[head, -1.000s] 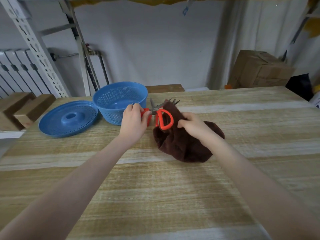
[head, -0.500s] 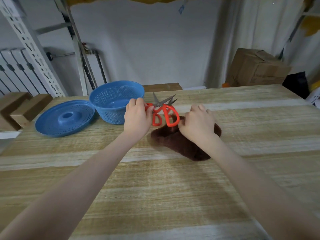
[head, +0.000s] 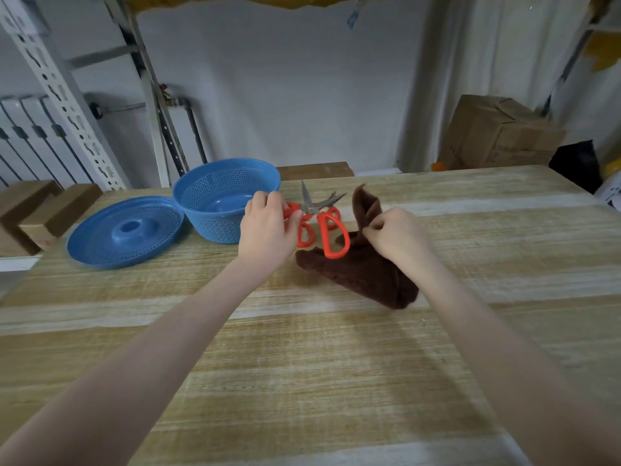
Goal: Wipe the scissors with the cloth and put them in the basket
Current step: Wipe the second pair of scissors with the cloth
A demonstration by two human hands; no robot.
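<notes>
Not much of the person in shot, just two arms and two hands. The left forearm and right forearm are both bare skin from the bottom corners of the frame right up to the wrists. They're slim and smooth, and they look a lot thicker near the lens because of the wide-angle view. The left hand and right hand are bare too, with rounded knuckles showing on the backs. The nails are too small and blurry to say anything about.
</notes>
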